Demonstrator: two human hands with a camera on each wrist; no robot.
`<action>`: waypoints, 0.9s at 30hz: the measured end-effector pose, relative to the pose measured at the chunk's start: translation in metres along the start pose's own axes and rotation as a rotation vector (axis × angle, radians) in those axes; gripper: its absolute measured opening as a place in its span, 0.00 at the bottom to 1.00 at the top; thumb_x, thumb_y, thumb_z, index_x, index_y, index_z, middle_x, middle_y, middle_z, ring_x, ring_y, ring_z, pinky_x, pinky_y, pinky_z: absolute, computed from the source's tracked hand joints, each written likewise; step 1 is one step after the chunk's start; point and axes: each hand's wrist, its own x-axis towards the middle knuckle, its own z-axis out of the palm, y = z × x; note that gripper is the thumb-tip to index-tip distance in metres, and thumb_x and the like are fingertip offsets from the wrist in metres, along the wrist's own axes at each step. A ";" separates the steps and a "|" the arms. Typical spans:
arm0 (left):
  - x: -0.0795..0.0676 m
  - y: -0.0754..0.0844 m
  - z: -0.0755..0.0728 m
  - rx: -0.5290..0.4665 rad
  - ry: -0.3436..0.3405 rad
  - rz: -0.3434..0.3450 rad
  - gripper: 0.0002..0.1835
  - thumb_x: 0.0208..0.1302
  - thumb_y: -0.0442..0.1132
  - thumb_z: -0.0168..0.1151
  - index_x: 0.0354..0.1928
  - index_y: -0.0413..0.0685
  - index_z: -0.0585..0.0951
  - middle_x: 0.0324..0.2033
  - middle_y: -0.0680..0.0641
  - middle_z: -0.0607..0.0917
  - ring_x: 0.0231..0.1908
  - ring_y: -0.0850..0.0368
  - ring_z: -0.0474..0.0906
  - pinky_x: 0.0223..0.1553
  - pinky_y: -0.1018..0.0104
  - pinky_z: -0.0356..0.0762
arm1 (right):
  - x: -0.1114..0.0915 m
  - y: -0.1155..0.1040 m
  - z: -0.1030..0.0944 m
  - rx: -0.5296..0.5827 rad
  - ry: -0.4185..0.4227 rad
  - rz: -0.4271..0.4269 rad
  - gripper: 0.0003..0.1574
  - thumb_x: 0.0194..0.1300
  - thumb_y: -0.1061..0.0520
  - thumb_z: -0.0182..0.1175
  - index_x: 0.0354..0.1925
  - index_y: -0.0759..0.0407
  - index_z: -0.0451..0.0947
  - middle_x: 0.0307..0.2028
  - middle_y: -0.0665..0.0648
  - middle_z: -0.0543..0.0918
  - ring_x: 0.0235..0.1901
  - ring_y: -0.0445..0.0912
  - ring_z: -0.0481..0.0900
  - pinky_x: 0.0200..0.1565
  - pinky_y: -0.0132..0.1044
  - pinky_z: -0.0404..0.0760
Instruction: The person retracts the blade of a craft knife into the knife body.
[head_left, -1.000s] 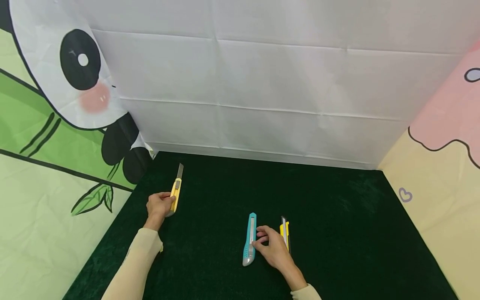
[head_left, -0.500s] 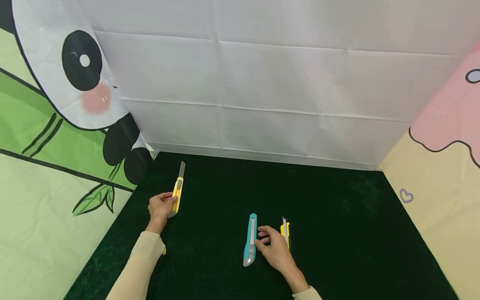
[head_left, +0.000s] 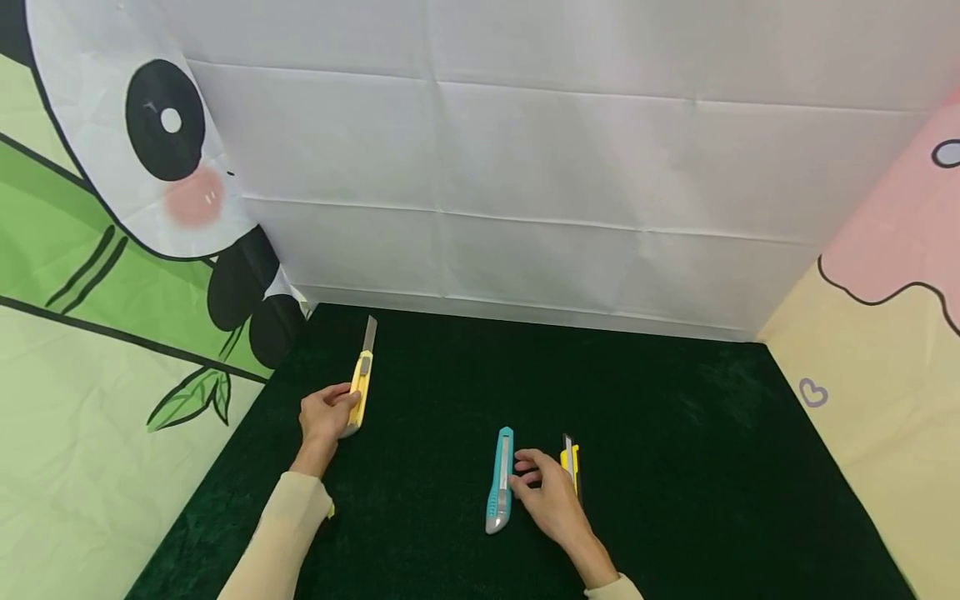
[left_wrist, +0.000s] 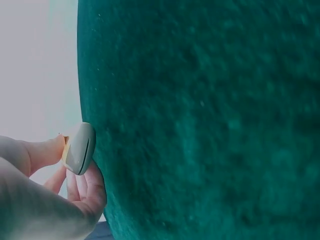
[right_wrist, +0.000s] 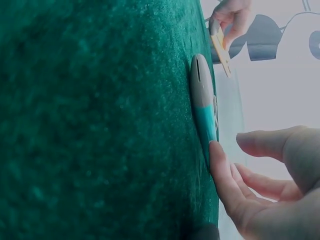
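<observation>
My left hand (head_left: 324, 418) pinches a pale-yellow box cutter (head_left: 362, 388) between thumb and fingers, its blade extended and pointing away. In the left wrist view the cutter's grey butt end (left_wrist: 80, 149) faces the camera. A teal box cutter with a grey end (head_left: 499, 483) lies on the dark green cloth. Right beside it is my right hand (head_left: 552, 502), fingers loosely bent, with fingertips at the cutter's edge. Thumb and fingers of the right hand (right_wrist: 272, 175) stand apart in the right wrist view. A yellow-and-black box cutter (head_left: 570, 463) lies just right of this hand, partly hidden by it.
The dark green cloth (head_left: 660, 467) covers the table up to a white sheet wall (head_left: 525, 167) at the back. Printed cartoon sheets stand on the left (head_left: 82, 392) and on the right (head_left: 862, 375).
My left hand has shifted slightly right with the pale-yellow cutter, its blade tip now farther away and to the right. My right thumb has slid back from over the teal cutter to its edge.
</observation>
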 end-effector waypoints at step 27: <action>-0.029 0.015 0.010 -0.077 -0.075 0.004 0.22 0.75 0.46 0.63 0.66 0.46 0.79 0.58 0.39 0.81 0.53 0.49 0.74 0.53 0.57 0.73 | 0.003 -0.007 0.003 0.054 0.071 -0.020 0.24 0.71 0.57 0.63 0.61 0.65 0.75 0.52 0.62 0.81 0.46 0.49 0.82 0.44 0.34 0.84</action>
